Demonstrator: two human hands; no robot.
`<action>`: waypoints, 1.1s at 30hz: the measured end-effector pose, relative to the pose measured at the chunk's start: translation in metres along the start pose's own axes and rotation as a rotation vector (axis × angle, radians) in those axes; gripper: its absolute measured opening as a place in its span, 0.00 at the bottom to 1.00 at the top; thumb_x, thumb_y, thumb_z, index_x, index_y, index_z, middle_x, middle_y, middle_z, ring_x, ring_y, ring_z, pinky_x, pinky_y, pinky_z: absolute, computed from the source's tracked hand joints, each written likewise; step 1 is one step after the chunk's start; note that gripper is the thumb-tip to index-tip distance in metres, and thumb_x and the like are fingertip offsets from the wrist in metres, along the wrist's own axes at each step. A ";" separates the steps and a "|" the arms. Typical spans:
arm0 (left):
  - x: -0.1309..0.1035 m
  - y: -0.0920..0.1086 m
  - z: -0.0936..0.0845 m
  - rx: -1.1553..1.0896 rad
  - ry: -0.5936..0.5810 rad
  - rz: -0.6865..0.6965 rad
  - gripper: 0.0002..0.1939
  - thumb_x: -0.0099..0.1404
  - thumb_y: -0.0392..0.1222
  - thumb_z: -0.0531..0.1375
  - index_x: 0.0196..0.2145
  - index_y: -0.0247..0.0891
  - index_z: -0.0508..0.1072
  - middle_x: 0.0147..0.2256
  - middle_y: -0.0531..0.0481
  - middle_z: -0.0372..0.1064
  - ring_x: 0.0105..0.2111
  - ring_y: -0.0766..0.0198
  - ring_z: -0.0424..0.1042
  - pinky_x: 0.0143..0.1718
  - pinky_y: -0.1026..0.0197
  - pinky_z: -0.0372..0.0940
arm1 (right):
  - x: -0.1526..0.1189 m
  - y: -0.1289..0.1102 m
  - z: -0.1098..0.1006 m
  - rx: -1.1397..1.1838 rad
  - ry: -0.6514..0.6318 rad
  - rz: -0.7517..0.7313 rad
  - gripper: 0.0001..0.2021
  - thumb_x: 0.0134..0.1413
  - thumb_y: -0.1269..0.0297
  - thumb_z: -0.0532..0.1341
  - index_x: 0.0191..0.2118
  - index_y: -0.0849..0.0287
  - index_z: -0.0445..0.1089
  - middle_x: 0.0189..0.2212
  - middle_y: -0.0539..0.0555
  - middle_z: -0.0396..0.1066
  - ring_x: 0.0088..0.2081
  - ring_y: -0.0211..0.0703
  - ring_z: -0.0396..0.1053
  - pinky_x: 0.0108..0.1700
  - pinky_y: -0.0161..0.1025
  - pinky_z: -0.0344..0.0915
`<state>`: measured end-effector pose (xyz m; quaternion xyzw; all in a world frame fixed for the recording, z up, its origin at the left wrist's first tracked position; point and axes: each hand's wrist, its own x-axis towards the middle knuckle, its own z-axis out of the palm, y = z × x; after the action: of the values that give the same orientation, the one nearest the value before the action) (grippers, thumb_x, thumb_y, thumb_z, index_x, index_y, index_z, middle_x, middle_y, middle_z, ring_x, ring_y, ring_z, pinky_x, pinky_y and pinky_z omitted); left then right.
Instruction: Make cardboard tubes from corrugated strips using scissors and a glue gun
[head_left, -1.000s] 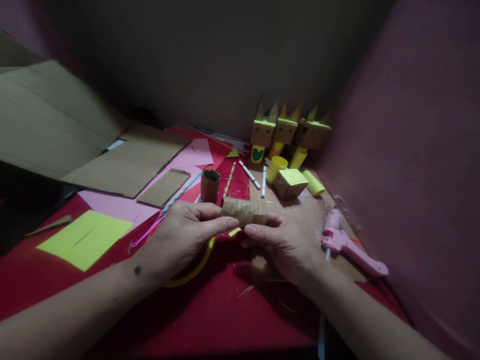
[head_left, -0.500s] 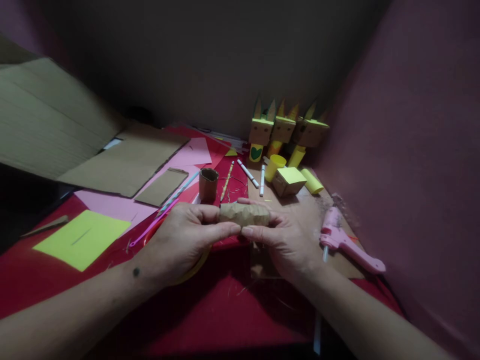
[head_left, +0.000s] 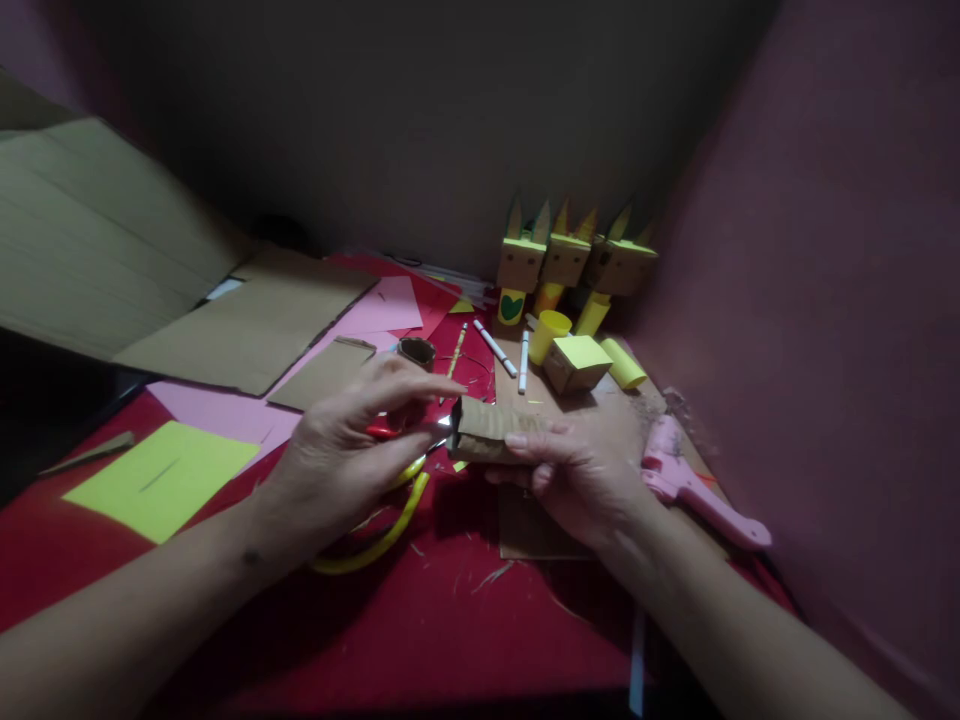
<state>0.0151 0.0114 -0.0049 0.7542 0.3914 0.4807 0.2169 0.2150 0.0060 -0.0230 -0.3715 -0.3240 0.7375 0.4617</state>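
Note:
A short brown cardboard roll (head_left: 487, 432) is held sideways over the red cloth. My right hand (head_left: 577, 465) grips its right part, thumb on top and fingers beneath. At its open left end is my left hand (head_left: 352, 430), thumb and forefinger apart, holding nothing that I can see. Below and behind my left hand lie scissors with yellow and red handles (head_left: 386, 545), partly hidden by it. Another brown tube (head_left: 416, 350) stands just behind my left fingers.
A pink glue gun (head_left: 690, 485) lies at the right. Box-headed cardboard figures (head_left: 523, 265) stand at the back, with a yellow-topped box (head_left: 577, 362) and white markers (head_left: 495, 348) before them. Cardboard (head_left: 255, 310) and a yellow-green sheet (head_left: 161, 480) lie at the left.
My left hand has let go of the roll's left end and opened, moving slightly left. The roll has turned a little, showing its open end, and more of the scissors shows.

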 end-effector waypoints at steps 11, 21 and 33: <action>-0.011 -0.017 0.010 0.119 -0.196 0.274 0.18 0.62 0.26 0.55 0.47 0.38 0.74 0.43 0.47 0.67 0.43 0.64 0.68 0.42 0.65 0.64 | -0.003 0.005 0.003 0.081 -0.118 0.109 0.06 0.41 0.73 0.67 0.31 0.66 0.75 0.27 0.55 0.74 0.30 0.40 0.71 0.32 0.35 0.71; -0.003 -0.007 0.001 0.031 -0.128 0.000 0.11 0.60 0.32 0.59 0.36 0.42 0.79 0.38 0.53 0.73 0.37 0.67 0.73 0.40 0.68 0.67 | -0.002 -0.001 -0.001 0.122 -0.127 0.113 0.20 0.55 0.49 0.58 0.23 0.62 0.70 0.22 0.57 0.72 0.35 0.49 0.72 0.41 0.47 0.71; -0.008 -0.024 -0.003 0.123 -0.146 0.313 0.19 0.65 0.32 0.56 0.48 0.51 0.74 0.43 0.52 0.73 0.40 0.63 0.72 0.42 0.62 0.67 | -0.007 -0.003 0.001 0.017 -0.178 -0.107 0.08 0.48 0.62 0.61 0.26 0.60 0.75 0.26 0.54 0.72 0.30 0.43 0.69 0.36 0.42 0.70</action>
<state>0.0011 0.0190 -0.0247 0.8506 0.2810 0.4278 0.1205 0.2172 0.0003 -0.0182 -0.2826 -0.3767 0.7448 0.4728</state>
